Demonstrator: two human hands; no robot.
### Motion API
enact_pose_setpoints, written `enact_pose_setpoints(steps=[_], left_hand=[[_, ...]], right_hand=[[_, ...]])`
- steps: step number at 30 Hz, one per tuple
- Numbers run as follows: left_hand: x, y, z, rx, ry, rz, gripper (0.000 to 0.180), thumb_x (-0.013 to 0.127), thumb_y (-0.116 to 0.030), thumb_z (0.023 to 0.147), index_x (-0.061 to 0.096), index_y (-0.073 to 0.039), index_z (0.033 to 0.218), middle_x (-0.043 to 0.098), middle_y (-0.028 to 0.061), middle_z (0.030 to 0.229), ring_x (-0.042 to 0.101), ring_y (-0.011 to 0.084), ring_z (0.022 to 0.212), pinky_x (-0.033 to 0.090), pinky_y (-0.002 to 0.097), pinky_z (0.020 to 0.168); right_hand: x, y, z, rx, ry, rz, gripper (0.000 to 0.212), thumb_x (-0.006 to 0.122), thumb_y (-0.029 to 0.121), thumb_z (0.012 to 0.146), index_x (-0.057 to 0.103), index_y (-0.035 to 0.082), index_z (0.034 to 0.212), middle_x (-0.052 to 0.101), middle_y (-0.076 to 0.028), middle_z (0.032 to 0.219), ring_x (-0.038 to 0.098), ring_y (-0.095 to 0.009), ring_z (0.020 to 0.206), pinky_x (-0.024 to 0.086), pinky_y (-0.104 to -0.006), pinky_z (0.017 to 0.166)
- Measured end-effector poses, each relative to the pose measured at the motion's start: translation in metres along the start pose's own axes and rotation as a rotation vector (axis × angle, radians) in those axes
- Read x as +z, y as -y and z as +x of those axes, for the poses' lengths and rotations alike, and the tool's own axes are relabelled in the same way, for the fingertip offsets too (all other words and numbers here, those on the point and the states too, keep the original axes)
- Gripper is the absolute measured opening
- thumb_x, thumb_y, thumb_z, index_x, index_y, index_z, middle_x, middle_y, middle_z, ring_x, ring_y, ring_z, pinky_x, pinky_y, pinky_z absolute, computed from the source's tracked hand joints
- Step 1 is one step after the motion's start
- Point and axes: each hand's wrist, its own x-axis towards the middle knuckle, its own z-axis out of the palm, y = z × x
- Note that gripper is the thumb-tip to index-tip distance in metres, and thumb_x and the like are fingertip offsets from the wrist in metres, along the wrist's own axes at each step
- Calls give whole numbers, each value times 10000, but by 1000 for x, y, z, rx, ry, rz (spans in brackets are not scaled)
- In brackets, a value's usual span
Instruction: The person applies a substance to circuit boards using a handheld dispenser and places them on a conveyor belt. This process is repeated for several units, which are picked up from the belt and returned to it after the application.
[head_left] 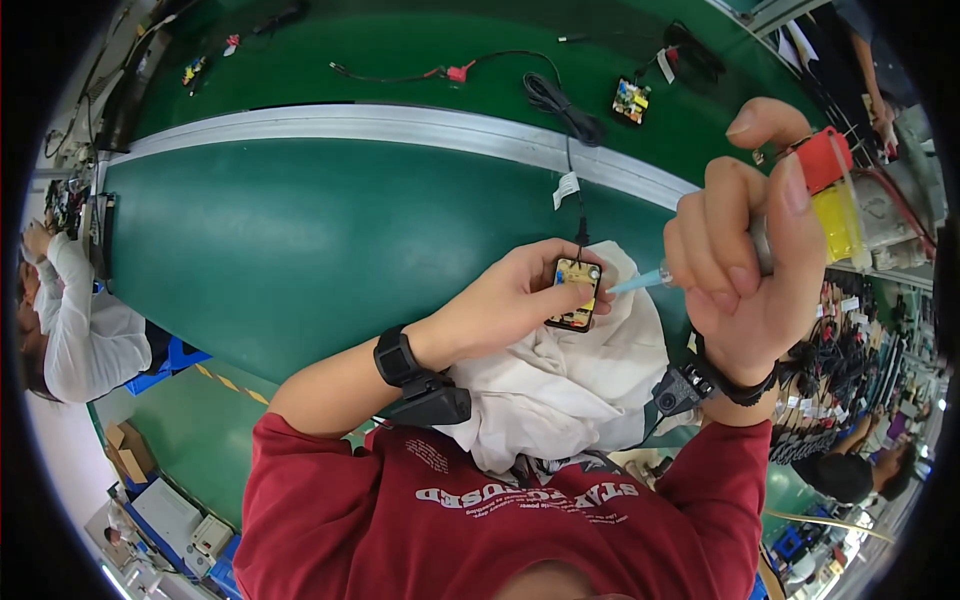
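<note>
My left hand point(515, 295) grips a small circuit board in a black open case point(576, 272), its thumb lying across the components. From the top of the case a black cable point(582, 230) with a white tag leads up toward the conveyor. My right hand point(745, 235) is closed around a glue dispenser point(826, 160) with red and yellow parts; the index finger and thumb are at its red part. The dispenser's light blue tapered nozzle point(638, 282) points left, its tip beside the board; whether they touch I cannot tell. White cloth point(560, 385) lies under my hands.
Beyond a metal rail point(400, 122) runs a green belt carrying another circuit board point(631, 100), coiled black cables and a cable with red clips point(458, 73). A green tabletop point(300, 230) spreads at left. People sit at the left and right, near hanging cables point(825, 340).
</note>
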Motion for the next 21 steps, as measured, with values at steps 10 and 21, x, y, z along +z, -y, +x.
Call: enact_pose_setpoints(steps=[10,21], left_hand=[[1,13,0,88,2,68,354,512,-59,963,415,54,1283,621,130,1145,609,169,1063,499,300,919],[2,6,-7,106,3,101,389,547,-87,953,406,43,1291,630,121,1140,609,151,1050,499,288,890]], right_hand=[[14,3,0,109,-26,-150,348,308,306,1030,384,22,1216,330,50,526,277,-38,385,251,-211,391],[11,-11,0,57,100,5,299,311,299,1032,388,39,1157,363,35,549,308,-52,405,292,-210,409]])
